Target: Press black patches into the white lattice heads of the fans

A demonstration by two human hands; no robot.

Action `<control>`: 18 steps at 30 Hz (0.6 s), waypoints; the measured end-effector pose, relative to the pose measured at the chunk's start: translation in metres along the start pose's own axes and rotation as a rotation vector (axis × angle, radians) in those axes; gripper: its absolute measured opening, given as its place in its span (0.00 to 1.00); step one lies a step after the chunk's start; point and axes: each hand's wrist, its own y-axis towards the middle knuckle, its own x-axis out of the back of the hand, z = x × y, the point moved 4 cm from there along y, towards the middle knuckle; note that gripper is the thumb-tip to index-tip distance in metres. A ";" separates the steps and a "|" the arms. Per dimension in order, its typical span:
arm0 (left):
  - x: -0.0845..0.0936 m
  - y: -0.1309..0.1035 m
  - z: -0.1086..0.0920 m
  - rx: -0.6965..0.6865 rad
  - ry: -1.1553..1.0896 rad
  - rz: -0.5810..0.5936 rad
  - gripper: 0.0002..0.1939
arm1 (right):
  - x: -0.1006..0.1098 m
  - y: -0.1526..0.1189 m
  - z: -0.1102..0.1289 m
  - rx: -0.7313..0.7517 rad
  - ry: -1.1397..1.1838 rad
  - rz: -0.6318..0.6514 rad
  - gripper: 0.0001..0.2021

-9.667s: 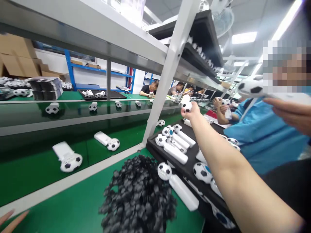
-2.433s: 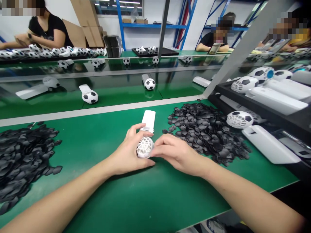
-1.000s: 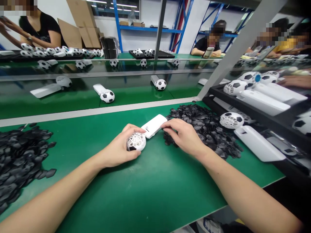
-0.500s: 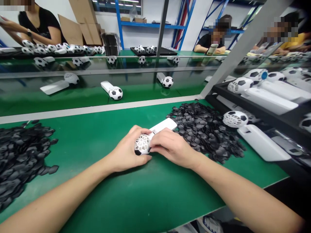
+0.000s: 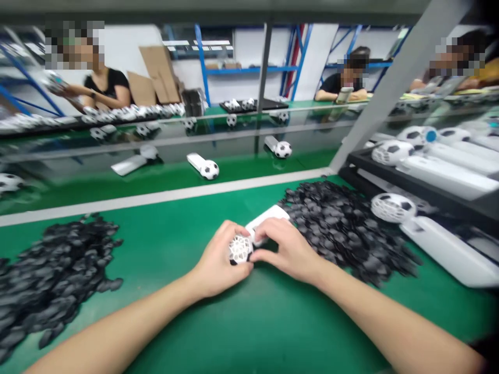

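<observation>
Low over the green tabletop is a white handheld fan with a football-patterned round head [image 5: 240,250] and a flat white handle [image 5: 268,215]. My left hand [image 5: 220,262] curls around the head from the left, thumb in front and fingers behind. On the other side, my right hand [image 5: 290,249] has its thumb at the head's right edge and its bent fingers over the neck and handle. A gap shows between that thumb and the fingers. The head's open white lattice faces up, with black patches along its lower rim. Any small piece in my right fingertips is hidden.
Thin black pieces lie in a right heap [image 5: 331,223] and a left heap [image 5: 66,270]. Another fan [image 5: 393,208] lies at right beside a black tray [image 5: 362,161] of fans. Behind a pale rail, a belt carries football fans [image 5: 209,169]. Several people sit beyond.
The view has tilted up and shifted left. My right thumb and fingers, pinched together at the head's edge before, are now farther apart. My left hand keeps its hold on the fan.
</observation>
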 end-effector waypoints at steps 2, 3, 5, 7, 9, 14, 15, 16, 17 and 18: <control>0.018 0.003 0.009 0.056 -0.043 -0.021 0.20 | 0.005 -0.002 -0.002 0.001 -0.011 -0.064 0.11; 0.032 0.007 0.016 0.095 -0.039 -0.065 0.20 | 0.008 -0.003 -0.004 -0.008 -0.037 -0.110 0.09; 0.066 0.022 0.035 0.157 0.029 -0.237 0.21 | 0.013 -0.004 -0.012 -0.032 -0.115 -0.178 0.07; 0.101 0.042 0.060 0.181 0.151 -0.466 0.21 | 0.013 -0.004 -0.020 -0.036 -0.195 -0.185 0.06; 0.128 0.066 0.088 0.205 0.223 -0.609 0.22 | 0.009 -0.005 -0.026 -0.023 -0.260 -0.159 0.07; 0.175 0.118 0.158 0.318 0.318 -0.637 0.14 | 0.009 -0.010 -0.048 -0.047 -0.474 -0.168 0.14; 0.188 0.122 0.169 0.346 0.344 -0.639 0.15 | 0.012 -0.012 -0.055 -0.066 -0.539 -0.183 0.17; 0.203 0.124 0.179 0.374 0.380 -0.652 0.16 | 0.014 -0.015 -0.062 -0.089 -0.607 -0.198 0.20; 0.219 0.124 0.189 0.408 0.428 -0.670 0.17 | 0.016 -0.018 -0.069 -0.112 -0.673 -0.208 0.23; 0.235 0.123 0.198 0.450 0.480 -0.687 0.19 | 0.018 -0.021 -0.075 -0.134 -0.733 -0.206 0.25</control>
